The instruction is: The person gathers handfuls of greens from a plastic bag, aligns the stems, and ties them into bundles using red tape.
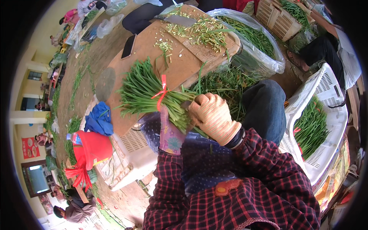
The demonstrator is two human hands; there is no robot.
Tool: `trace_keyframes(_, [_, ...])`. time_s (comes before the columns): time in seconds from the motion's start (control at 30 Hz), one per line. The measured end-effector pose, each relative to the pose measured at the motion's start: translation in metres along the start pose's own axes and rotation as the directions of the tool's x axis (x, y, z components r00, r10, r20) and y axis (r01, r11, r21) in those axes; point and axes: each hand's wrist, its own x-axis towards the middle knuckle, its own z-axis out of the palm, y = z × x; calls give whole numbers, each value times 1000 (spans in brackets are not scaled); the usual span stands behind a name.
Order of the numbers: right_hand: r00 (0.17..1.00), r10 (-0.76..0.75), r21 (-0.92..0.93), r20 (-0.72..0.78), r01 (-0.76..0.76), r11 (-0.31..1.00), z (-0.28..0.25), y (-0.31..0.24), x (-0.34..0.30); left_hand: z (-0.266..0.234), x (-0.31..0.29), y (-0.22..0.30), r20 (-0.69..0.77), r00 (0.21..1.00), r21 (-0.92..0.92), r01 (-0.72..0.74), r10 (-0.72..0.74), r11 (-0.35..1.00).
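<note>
A thick bunch of garlic chives (142, 84), bound with a red tie (163, 92), lies over the near edge of the round board, leaf tips to the left and pale stem ends to the right. My left hand (170, 132), in a purple patterned covering, is closed around the stems from below, just under the tie. At the stem ends my right hand (212, 117), in a cream striped glove, is closed with its fingers curled. A small dark patch shows by its fingertips; what it grips is mostly hidden.
On the brown board (147, 46) are a cleaver (180, 20), a phone (128, 46) and cut stem bits (203, 32). A red bucket (94, 147) with red ties and a blue cloth (99, 119) are left. A white crate (331, 119) of bunches stands right; a plastic bag (278, 63) holds greens.
</note>
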Motion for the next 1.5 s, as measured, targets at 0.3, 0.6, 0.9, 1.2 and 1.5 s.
trace_keyframes(0.3, [995, 70, -7, 71, -70, 998, 2, 11, -7, 1, -6, -7, 68, 996, -62, 66, -62, 996])
trace_keyframes(0.6, [977, 181, 174, 114, -199, 964, 20, 5, -24, -35, 31, -36, 124, 911, -116, -380, 393, 918])
trace_keyframes(0.9, [807, 179, 280, 562, -390, 877, -17, 35, -30, -48, 46, -38, 197, 966, -412, -74, 168, 908])
trace_keyframes(1.2, [1000, 0, 1000, -28, 28, 5, -117, -1, 6, -19, 35, -35, -14, 930, -219, -362, 368, 906])
trace_keyframes(1.5, [966, 174, 421, 190, -240, 875, -43, 34, -53, -47, 40, -30, -6, 914, -58, -405, 406, 912])
